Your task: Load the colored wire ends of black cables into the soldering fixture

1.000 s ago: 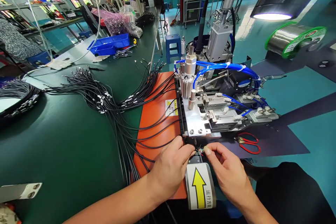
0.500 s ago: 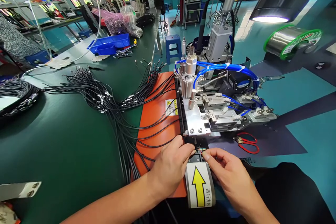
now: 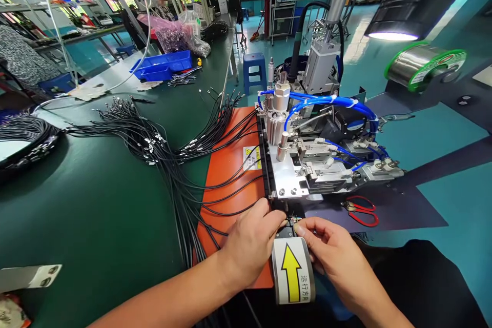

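My left hand [image 3: 251, 241] is closed in a pinch at the front of the machine's black track [image 3: 285, 230], on the end of a black cable that its fingers mostly hide. Facing it from the right, my right hand [image 3: 332, 251] has thumb and forefinger pressed together at the track's edge. Tiny coloured wires [image 3: 294, 219] show between the two hands, close to the right fingertips. What the right fingers pinch is too small to make out. Just below the hands is a plate with a yellow arrow [image 3: 290, 271].
The machine [image 3: 292, 164] with blue air tubes stands directly ahead. Black cables [image 3: 172, 174] run across the green table [image 3: 115, 236] and orange board [image 3: 230, 179]. Red-handled cutters [image 3: 361, 210] lie to the right, below a solder spool [image 3: 425, 64]. A blue tray [image 3: 161, 65] sits farther back.
My right fingertips have shifted slightly down and left along the track. My left hand stays in place, and the view has moved a little.
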Tool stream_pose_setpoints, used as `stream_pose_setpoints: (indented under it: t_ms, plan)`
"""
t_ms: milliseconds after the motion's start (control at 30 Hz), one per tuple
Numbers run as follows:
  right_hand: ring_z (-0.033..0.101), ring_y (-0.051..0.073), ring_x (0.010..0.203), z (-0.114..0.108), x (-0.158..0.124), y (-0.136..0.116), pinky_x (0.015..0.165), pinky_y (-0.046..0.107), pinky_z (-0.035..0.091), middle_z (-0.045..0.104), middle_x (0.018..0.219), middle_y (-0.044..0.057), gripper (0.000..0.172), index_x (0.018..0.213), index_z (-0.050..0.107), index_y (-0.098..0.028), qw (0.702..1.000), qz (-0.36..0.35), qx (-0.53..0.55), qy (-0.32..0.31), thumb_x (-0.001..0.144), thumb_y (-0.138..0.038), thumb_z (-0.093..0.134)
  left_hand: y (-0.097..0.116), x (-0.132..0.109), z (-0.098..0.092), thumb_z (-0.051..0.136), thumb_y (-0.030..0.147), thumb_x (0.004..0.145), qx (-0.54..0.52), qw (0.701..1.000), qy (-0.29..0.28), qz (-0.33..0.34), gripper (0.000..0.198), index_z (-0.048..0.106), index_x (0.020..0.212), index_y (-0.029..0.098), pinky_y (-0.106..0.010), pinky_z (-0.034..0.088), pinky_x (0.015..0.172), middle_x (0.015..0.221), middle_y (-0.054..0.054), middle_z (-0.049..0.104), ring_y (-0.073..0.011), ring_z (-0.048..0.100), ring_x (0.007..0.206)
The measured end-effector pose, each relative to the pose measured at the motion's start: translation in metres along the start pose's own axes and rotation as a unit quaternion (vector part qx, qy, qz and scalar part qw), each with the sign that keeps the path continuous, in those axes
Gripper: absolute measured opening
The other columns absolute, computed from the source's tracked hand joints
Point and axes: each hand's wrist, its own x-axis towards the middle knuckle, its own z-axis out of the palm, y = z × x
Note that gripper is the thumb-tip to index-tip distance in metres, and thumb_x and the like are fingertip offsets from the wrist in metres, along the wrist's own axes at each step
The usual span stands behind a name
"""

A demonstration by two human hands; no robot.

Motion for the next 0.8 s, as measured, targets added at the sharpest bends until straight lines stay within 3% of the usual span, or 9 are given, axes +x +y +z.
stream_pose_setpoints:
  t_ms: [367, 600, 700, 800]
  plan:
    - [0.032, 0.007, 0.055, 0.003, 0.000, 0.003, 0.050, 0.023, 0.020, 0.045, 0.062, -0.005, 0.046, 0.095, 0.064, -0.015, 0.998, 0.015, 0.061, -0.022, 0.084, -0.059, 0.073, -0.001, 0.000, 0.001, 0.052, 0.025, 0.100, 0.009, 1.000, 0.005, 0.012, 0.022, 0.068, 0.088, 0.018, -0.027, 0.040, 0.060, 0.081, -0.004, 0.051, -0.0163, 0.054, 0.070]
    - [0.030, 0.006, 0.050, 0.003, -0.001, 0.001, 0.047, 0.022, 0.017, 0.043, 0.057, -0.006, 0.046, 0.095, 0.063, -0.015, 0.999, 0.009, 0.051, 0.001, 0.083, -0.057, 0.075, -0.003, -0.001, -0.001, 0.051, 0.023, 0.100, 0.108, 0.989, 0.029, 0.101, 0.025, 0.057, 0.076, 0.017, -0.032, 0.031, 0.055, 0.075, -0.003, 0.050, -0.0177, 0.045, 0.064]
    - [0.030, 0.006, 0.050, 0.004, -0.001, 0.000, 0.047, 0.022, 0.019, 0.041, 0.057, -0.007, 0.045, 0.094, 0.062, -0.015, 0.999, 0.007, 0.048, -0.009, 0.085, -0.057, 0.072, -0.005, 0.000, -0.007, 0.049, 0.018, 0.099, 0.082, 0.990, -0.009, 0.113, 0.022, 0.058, 0.079, 0.016, -0.032, 0.034, 0.057, 0.080, -0.003, 0.052, -0.0176, 0.047, 0.068]
    - [0.030, 0.006, 0.051, 0.007, -0.002, -0.002, 0.046, 0.021, 0.021, 0.040, 0.059, -0.007, 0.046, 0.094, 0.061, -0.015, 0.999, 0.003, 0.043, -0.014, 0.087, -0.060, 0.068, -0.006, -0.001, -0.015, 0.048, 0.014, 0.099, 0.041, 0.991, -0.068, 0.104, 0.017, 0.064, 0.094, 0.015, -0.031, 0.044, 0.067, 0.091, -0.005, 0.056, -0.0190, 0.052, 0.080]
